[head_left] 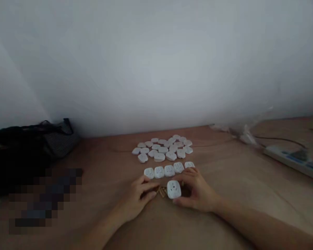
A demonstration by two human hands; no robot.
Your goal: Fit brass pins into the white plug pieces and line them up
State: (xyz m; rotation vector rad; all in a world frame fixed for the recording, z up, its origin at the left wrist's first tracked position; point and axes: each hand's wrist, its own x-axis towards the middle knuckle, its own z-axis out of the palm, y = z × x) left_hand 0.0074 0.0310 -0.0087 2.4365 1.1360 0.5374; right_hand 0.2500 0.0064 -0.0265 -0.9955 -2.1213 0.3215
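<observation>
My right hand grips a white rounded-square socket cover between thumb and fingers. Its face, with several small holes, is turned up towards me. To the left of it, my left hand has thumb and forefinger apart, the tips at the edge of a small heap of brass-coloured metal pieces. Whether a piece is between those fingertips is hard to make out. Just beyond both hands runs a row of similar white covers; my right hand partly hides the one at the right end.
Farther back, a loose cluster of white covers lies near the wall. On the right are a white power strip with a dark cable and a clear plastic bag. A black bag and a blurred-out dark object lie at left.
</observation>
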